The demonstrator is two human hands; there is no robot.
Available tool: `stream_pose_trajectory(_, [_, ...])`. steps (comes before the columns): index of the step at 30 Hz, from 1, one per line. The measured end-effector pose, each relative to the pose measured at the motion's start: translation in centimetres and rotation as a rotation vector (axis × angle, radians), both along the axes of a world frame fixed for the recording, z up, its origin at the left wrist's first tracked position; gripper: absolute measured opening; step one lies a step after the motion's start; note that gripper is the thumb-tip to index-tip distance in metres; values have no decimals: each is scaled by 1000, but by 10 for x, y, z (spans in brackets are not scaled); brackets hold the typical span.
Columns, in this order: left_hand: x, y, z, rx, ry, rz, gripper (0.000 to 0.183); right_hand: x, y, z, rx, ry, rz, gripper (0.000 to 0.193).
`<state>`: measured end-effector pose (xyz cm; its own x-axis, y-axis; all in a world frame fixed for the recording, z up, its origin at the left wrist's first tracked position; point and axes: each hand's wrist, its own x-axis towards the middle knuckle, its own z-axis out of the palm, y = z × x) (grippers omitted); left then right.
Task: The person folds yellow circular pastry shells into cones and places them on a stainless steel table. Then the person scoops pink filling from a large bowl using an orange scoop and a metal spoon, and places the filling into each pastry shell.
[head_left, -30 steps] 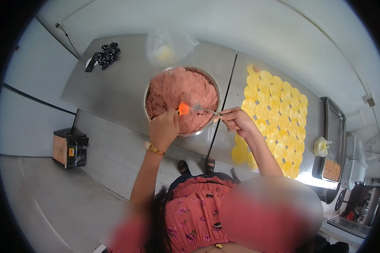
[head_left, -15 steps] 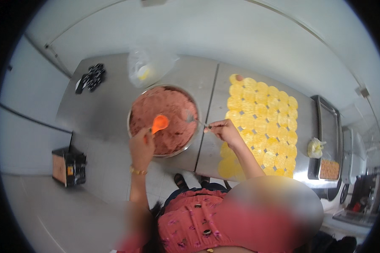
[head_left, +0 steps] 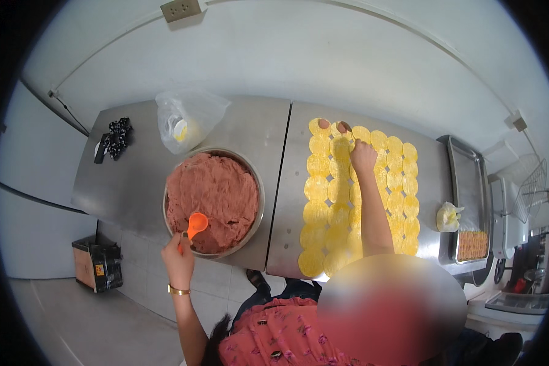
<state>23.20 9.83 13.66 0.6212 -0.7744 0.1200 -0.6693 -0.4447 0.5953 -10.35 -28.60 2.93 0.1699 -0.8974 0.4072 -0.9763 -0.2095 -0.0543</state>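
My left hand [head_left: 180, 258] is closed on the handle of an orange scoop [head_left: 197, 224]. The scoop's round bowl hangs over the near part of a big metal bowl [head_left: 261, 196] filled with pinkish ground meat [head_left: 213, 192]. Over on the right, my right hand [head_left: 363, 156] is closed round a small metal utensil [head_left: 344, 128]; I cannot make out its kind. Its head is over the far row of yellow round sheets [head_left: 316, 186], which lie in neat rows. A small lump of meat [head_left: 324, 124] sits on the far-left round.
Behind the bowl stands a clear plastic bag [head_left: 195, 116] with a white and yellow thing inside. At the far left lies a black patterned cloth [head_left: 120, 131]. Metal trays [head_left: 451, 160] and a small knotted bag [head_left: 449, 217] are at the right end. A black box [head_left: 104, 266] is on the floor.
My right hand has moved with its utensil from the bowl's right rim to the far row of yellow rounds. My left hand still holds the scoop over the meat. The view has shifted.
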Motion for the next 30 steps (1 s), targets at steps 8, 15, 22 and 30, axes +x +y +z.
stream_pose_trajectory(8, [0,3,0,-33,-6,26,21,-13,-8,-27,17,-16,-12,11])
stream_pose_trajectory(15, [10,6,2,-22,-61,-26,17,-8,0,-11,28,-50,-106,13])
stream_pose_trajectory(22, [18,11,0,-45,-43,-49,18,-3,4,9,-47,-198,-187,20])
stream_pose_trajectory(30, [26,12,-3,-84,169,-34,20,56,67,89,860,-1707,490,17])
